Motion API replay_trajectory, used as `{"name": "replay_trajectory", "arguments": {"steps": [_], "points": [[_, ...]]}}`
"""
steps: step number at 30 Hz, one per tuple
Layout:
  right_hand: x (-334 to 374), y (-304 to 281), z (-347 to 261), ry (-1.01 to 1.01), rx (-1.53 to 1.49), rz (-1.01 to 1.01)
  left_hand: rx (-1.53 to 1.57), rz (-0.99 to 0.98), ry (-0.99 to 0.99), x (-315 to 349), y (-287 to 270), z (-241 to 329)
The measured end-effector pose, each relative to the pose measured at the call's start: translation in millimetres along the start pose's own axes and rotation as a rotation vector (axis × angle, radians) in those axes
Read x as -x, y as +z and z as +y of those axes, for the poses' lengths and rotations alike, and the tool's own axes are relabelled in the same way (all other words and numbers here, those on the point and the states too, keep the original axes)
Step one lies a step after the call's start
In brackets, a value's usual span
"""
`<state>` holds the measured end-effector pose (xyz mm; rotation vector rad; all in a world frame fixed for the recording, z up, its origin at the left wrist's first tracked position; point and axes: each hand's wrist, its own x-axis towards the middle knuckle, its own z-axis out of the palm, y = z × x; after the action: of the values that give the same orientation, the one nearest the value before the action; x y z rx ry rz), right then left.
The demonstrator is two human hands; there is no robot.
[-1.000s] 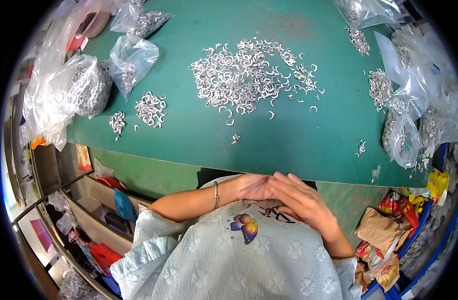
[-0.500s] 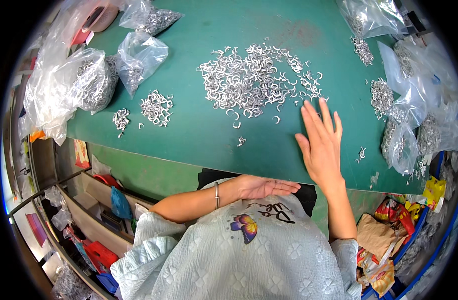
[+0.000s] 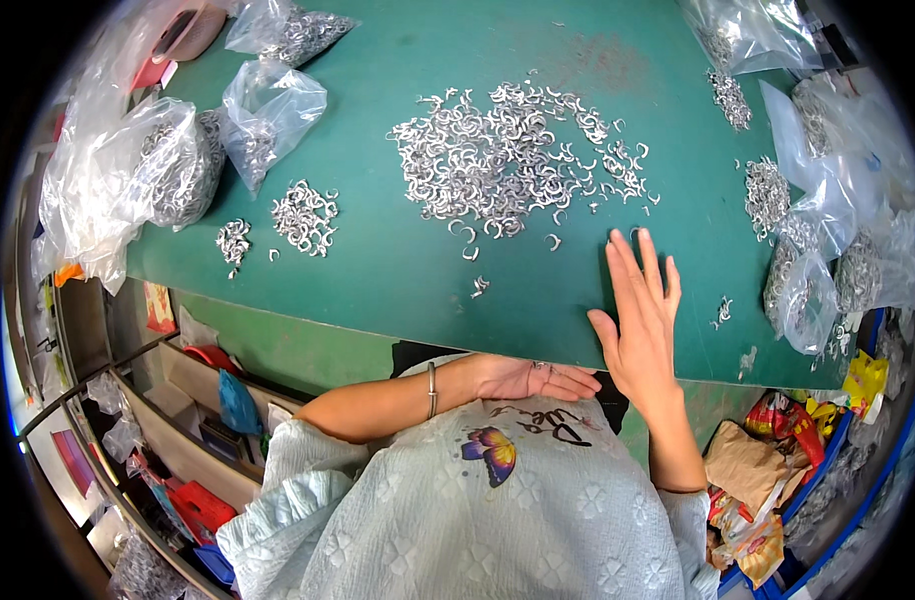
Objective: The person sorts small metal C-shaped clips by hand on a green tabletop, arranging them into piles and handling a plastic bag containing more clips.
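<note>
A spread pile of small curved silvery metal pieces (image 3: pixel 488 165) lies on the green tabletop (image 3: pixel 398 290). Flat on the table to the right of and nearer than that pile is my right hand (image 3: pixel 640 325), open, its fingers stretched out. One curved piece (image 3: pixel 635 234) shows at its fingertips. My left hand (image 3: pixel 523 379) rests palm up just under the table's front edge, open with fingers extended. Small dark-silver specks show on its palm, too small to make out surely. A tiny cluster of pieces (image 3: pixel 480 287) lies between the pile and the front edge.
Smaller heaps of pieces (image 3: pixel 306 218) sit at the left. Clear plastic bags of metal pieces (image 3: pixel 183 170) line the left side, and more bags (image 3: pixel 858 270) line the right. A pink container (image 3: pixel 190 32) stands far left. Shelves and a brown paper bag (image 3: pixel 753 465) are below the table.
My right hand has drawn back from the pile toward the table's front edge, with a piece at its fingertips. Small specks now show on my left palm. The view has shifted slightly.
</note>
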<state>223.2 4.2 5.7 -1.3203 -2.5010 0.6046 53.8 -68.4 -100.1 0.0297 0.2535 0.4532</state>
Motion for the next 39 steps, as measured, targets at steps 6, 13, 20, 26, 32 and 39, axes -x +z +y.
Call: {"name": "replay_trajectory", "arguments": {"steps": [6, 13, 20, 26, 32, 39], "points": [[42.2, -1.7, -4.0, -0.149, 0.013, -0.203, 0.130, 0.014, 0.045, -1.1, 1.0, -5.5], [49.1, -2.8, 7.9, -0.337, -0.120, -0.033, 0.169, -0.065, 0.003, -0.2, -4.7, -3.6], [-34.5, -24.0, 44.7, 0.039, 0.060, 0.374, 0.061, -0.015, -0.046, -0.1, -7.4, -0.5], [-62.1, -6.1, 53.8, 0.091, 0.132, 0.351, 0.045, 0.021, -0.031, -2.5, -7.7, -3.7], [-59.3, -15.3, 55.2, 0.037, 0.065, 0.422, 0.076, 0.108, -0.067, 0.5, -0.4, 3.0], [-58.4, -6.9, 60.4, 0.059, 0.010, 0.402, 0.055, 0.198, -0.117, -2.3, 3.9, 7.7]]}}
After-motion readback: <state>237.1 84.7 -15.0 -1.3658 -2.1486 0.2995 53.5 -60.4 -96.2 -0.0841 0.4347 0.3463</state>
